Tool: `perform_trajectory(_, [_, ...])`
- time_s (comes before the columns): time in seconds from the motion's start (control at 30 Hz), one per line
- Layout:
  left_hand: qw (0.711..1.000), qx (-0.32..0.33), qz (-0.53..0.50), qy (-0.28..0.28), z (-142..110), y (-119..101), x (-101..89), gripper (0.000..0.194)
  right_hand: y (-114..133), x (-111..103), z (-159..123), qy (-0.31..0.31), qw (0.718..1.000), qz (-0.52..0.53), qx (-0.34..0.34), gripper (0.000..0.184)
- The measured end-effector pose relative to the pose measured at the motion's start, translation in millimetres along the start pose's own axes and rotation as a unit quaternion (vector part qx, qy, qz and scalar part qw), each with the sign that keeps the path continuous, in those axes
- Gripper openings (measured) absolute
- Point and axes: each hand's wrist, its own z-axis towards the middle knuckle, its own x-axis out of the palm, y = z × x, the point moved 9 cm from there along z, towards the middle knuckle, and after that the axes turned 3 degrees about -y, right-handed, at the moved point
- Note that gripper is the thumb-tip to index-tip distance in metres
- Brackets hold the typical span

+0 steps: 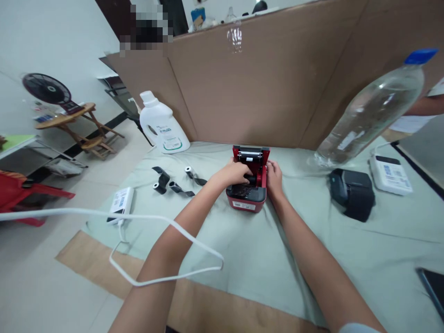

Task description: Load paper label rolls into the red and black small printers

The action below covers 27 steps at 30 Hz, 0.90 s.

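Note:
A small red and black printer (242, 204), probably for labels or receipts, stands on the cloth with its lid raised. My left hand (237, 172) reaches into its open compartment from the left. Its fingers are bent around a dark, roll-like thing (253, 179) inside, partly hidden by the hand. Against the printer's right side rests my right hand (274, 175), its fingers curled at the edge. Left of the printer lie several loose rolls of dark paper, one (189, 172) with its strip unwound and another (160, 188) near the cloth's left side.
Behind stands a cardboard wall (256, 88). A white jug (164, 125) is at the back left, a large water bottle (373, 115) at the back right. A black device (352, 194) and white boxes (390, 173) lie on the cloth. A white cable (194, 238) crosses my left forearm.

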Motion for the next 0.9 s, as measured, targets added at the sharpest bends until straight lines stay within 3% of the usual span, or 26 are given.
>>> perform_trajectory(0.1, [0.997, -0.002, -0.050, -0.054, -11.1, 1.2, -9.6, 0.030, 7.0, 1.9, -1.2, 0.015, 1.000, 0.014, -0.013, 0.040])
perform_trajectory(0.23, [0.972, 0.032, -0.139, -0.186, -63.0, -5.0, -27.4, 0.038, 19.5, 4.5, -0.6, 0.038, 0.998, 0.049, 0.000, 0.042])
perform_trajectory(0.33, [0.961, 0.101, -0.090, -0.240, -103.7, -23.2, -21.8, 0.047, 39.1, 9.2, 2.2, 0.058, 0.997, 0.051, -0.021, 0.043])
perform_trajectory(0.43, [0.938, 0.141, -0.005, -0.316, -127.9, -40.6, -11.7, 0.027, 57.0, 11.4, 3.9, 0.064, 0.996, 0.054, -0.036, 0.042])
perform_trajectory(0.53, [0.904, 0.168, 0.042, -0.390, -139.7, -55.1, -4.1, 0.023, 63.1, 7.8, -0.9, 0.072, 0.996, 0.056, -0.013, 0.037])
perform_trajectory(0.73, [0.858, 0.189, 0.066, -0.473, -156.4, -64.1, -1.4, 0.026, 62.9, -3.9, -33.4, 0.173, 0.985, 0.009, -0.023, 0.023])
perform_trajectory(0.9, [0.840, 0.201, 0.088, -0.496, -161.1, -74.5, -5.8, 0.021, 51.6, -5.0, -48.5, 0.214, 0.976, 0.030, 0.014, 0.059])
